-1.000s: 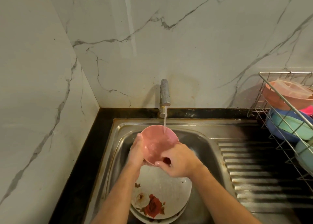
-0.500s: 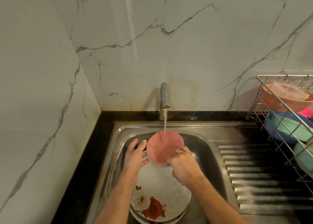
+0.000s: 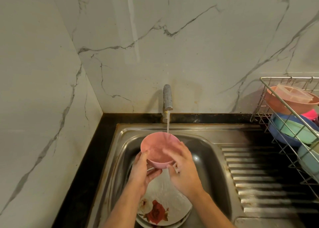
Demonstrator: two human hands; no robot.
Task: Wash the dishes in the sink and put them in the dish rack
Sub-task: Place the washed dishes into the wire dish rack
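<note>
A pink bowl (image 3: 158,145) is held upright over the steel sink (image 3: 203,151), under the stream from the tap (image 3: 167,98). My left hand (image 3: 143,172) grips its left rim and underside, thumb on the rim and fingers beneath. My right hand (image 3: 183,172) has its fingers blurred inside the bowl, rubbing the inner wall. White plates with a red rose print (image 3: 160,208) lie in the sink basin below my hands. The wire dish rack (image 3: 276,96) stands at the right edge.
The rack holds a peach bowl (image 3: 283,103) with a clear lid, plus blue and teal bowls (image 3: 291,131). A ribbed draining board (image 3: 269,181) lies between sink and rack. Marble walls close off the back and left; black counter borders the sink.
The bowl was bottom-up under the water half a second ago; now it is mouth-up. My left hand has taken its rim again, and my right hand's fingers moved inside it.
</note>
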